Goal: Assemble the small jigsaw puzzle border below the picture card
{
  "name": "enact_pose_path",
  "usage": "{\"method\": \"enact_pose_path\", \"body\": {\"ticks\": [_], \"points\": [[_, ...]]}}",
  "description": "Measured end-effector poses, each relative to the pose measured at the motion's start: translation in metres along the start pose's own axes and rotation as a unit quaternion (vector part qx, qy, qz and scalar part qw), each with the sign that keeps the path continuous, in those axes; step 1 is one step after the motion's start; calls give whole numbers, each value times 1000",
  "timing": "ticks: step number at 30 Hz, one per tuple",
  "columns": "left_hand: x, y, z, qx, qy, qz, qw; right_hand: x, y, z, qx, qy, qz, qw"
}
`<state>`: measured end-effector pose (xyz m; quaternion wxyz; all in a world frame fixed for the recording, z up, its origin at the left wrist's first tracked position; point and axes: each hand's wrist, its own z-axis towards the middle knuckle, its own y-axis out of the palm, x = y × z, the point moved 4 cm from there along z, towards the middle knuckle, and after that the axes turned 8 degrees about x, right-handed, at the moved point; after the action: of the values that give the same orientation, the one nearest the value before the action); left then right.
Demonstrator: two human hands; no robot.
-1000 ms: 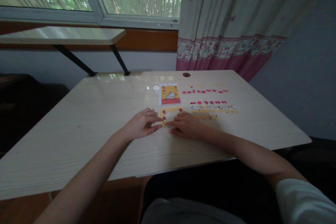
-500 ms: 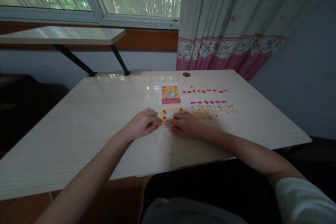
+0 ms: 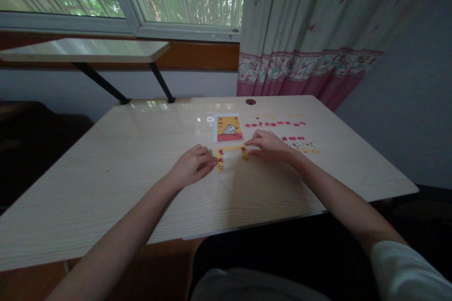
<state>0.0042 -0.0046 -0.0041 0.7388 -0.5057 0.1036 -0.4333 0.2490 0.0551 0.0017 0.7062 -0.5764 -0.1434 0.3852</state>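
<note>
A partly joined jigsaw puzzle [image 3: 232, 148] lies on the table, its yellow pieces forming a top edge and two sides around bare wood. My left hand [image 3: 196, 164] rests at its left side, fingers curled together and fingertips against the border pieces. At the upper right corner is my right hand [image 3: 271, 145], index finger stretched to the top edge and thumb held apart lower down; nothing shows between them. Just behind the puzzle lies a reference picture [image 3: 228, 128] of a white animal on yellow and red.
Loose red pieces [image 3: 278, 123] lie in a row at the right, with scattered yellow pieces [image 3: 289, 116] behind. White pieces [image 3: 307, 145] are partly covered by my right hand. A raised shelf [image 3: 106, 51] stands over the table's [image 3: 141, 127] back left. Behind hangs a curtain [image 3: 293, 66].
My right hand has moved from the puzzle's lower left side to its upper right corner, uncovering the bare middle and right side. My left hand stays almost where it was.
</note>
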Motion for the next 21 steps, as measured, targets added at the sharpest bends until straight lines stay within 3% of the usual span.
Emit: {"method": "enact_pose_path", "body": {"ticks": [12,21], "points": [[4,3,-1,-34,8,18,999,-5,7,0,-22,13,-2,1000],[10,0,-1,-53,63,113,990,-9,7,0,-11,-7,1,1000]]}}
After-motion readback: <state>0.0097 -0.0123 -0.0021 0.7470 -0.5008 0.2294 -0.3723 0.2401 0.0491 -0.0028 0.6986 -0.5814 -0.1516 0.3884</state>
